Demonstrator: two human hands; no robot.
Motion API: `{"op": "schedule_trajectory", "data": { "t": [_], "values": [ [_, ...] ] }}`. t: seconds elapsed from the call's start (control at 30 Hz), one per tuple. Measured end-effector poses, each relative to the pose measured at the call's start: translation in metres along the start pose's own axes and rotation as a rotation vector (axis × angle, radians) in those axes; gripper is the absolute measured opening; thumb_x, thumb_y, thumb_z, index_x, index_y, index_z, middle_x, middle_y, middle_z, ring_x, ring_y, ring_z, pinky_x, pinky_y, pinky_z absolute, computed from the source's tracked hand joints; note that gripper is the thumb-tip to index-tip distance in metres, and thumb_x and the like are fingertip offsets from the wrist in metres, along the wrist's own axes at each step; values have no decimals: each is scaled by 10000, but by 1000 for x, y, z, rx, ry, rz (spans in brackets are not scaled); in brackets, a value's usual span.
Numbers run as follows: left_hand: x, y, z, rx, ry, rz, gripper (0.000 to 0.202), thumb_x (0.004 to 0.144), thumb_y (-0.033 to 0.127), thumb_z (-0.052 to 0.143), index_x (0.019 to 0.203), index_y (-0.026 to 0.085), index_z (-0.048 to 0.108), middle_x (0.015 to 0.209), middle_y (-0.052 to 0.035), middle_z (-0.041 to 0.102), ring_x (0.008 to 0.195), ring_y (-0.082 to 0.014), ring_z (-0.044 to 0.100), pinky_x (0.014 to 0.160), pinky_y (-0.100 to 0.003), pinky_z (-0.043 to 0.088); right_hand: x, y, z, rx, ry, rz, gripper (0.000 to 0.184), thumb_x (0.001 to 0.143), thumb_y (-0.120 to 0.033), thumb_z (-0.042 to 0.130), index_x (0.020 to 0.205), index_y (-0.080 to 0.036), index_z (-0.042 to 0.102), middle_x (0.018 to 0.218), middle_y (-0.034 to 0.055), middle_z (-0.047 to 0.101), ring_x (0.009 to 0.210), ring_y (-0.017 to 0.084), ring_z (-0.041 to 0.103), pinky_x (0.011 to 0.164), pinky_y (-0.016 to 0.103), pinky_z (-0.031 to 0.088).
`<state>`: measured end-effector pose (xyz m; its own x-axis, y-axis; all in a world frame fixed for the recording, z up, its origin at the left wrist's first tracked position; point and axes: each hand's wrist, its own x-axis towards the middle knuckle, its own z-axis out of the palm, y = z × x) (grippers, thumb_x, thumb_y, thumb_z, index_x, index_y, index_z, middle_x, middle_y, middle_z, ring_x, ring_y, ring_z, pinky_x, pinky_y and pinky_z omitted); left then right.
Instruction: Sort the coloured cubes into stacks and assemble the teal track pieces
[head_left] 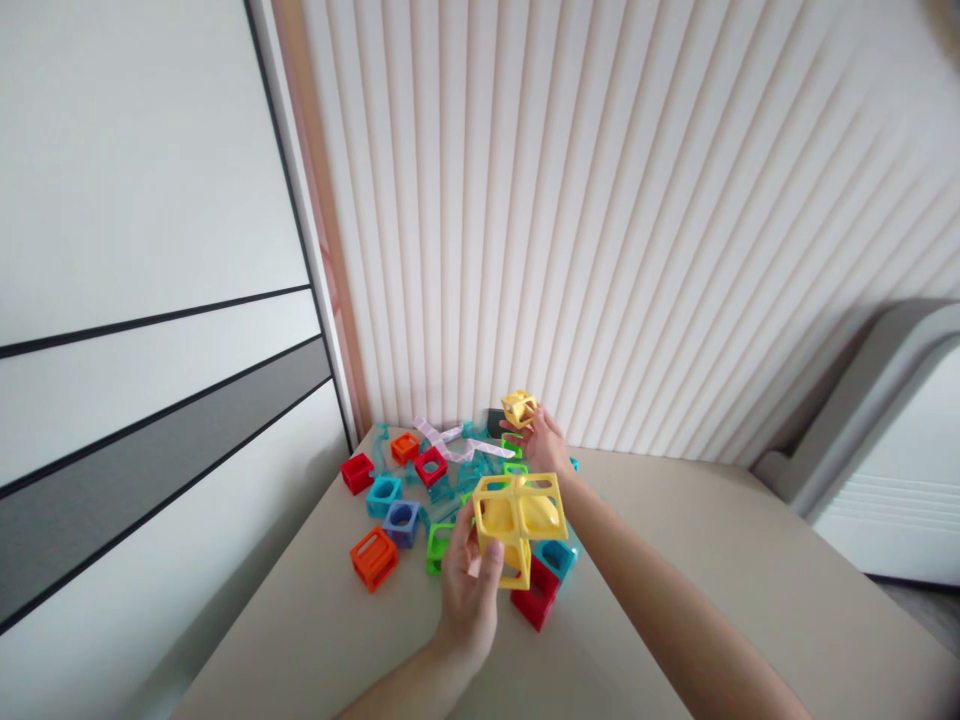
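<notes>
My left hand (472, 590) is closed around a joined set of yellow open-sided cube blocks (517, 515), held up near the front of the pile. Farther out, my right hand (541, 438) pinches a single yellow cube block (519, 408) above the back of the pile. Below the left hand's blocks lie a red block (536, 597) and a blue block (556, 560), both partly covered. A green block (438, 548) sits just left of my left hand. The right forearm crosses over part of the pile.
Loose cube blocks lie on the beige tabletop (300, 620): orange (373, 560), purple-blue (402, 524), teal (383, 496) and red (357, 474). Pale lilac strips (487, 449) and clear teal pieces lie behind. A ribbed wall panel (480, 200) borders the back, a white cabinet (150, 180) the left.
</notes>
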<state>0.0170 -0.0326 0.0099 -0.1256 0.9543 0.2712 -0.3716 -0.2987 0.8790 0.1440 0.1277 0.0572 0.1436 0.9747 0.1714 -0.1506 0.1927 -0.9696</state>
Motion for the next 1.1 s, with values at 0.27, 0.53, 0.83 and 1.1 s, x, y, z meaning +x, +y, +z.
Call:
{"op": "schedule_trajectory", "data": {
  "t": [0.27, 0.53, 0.83, 1.1],
  "values": [
    [5, 8, 9, -211, -3, -229, 555, 851, 530, 695, 1306, 229, 588, 1243, -117, 695, 1130, -270, 663, 904, -342, 546, -101, -20, -86, 511, 135, 70, 331, 842, -483, 680, 1089, -264, 689, 996, 27, 738, 655, 163, 629, 589, 297, 538],
    [12, 9, 12, -296, 28, -275, 518, 827, 450, 753, 1273, 282, 547, 1264, -67, 682, 1116, -214, 669, 929, -330, 530, -143, -2, -74, 519, 25, 140, 346, 899, -565, 577, 1038, -271, 692, 967, 28, 737, 638, 184, 607, 629, 351, 545],
    [10, 11, 14, -333, -58, -268, 543, 840, 377, 758, 1277, 272, 454, 1217, -71, 699, 1167, -240, 657, 983, -374, 515, -163, -9, -65, 489, -105, 85, 355, 924, -549, 560, 1090, -263, 688, 1035, 45, 707, 754, 200, 622, 698, 350, 528],
    [8, 15, 14, -343, -99, -299, 556, 830, 381, 766, 1269, 262, 447, 1198, -67, 704, 1104, -248, 687, 954, -395, 533, -170, -10, -64, 491, -160, 106, 356, 894, -557, 628, 1102, -269, 658, 923, 19, 704, 693, 190, 623, 687, 335, 504]
  ]
}}
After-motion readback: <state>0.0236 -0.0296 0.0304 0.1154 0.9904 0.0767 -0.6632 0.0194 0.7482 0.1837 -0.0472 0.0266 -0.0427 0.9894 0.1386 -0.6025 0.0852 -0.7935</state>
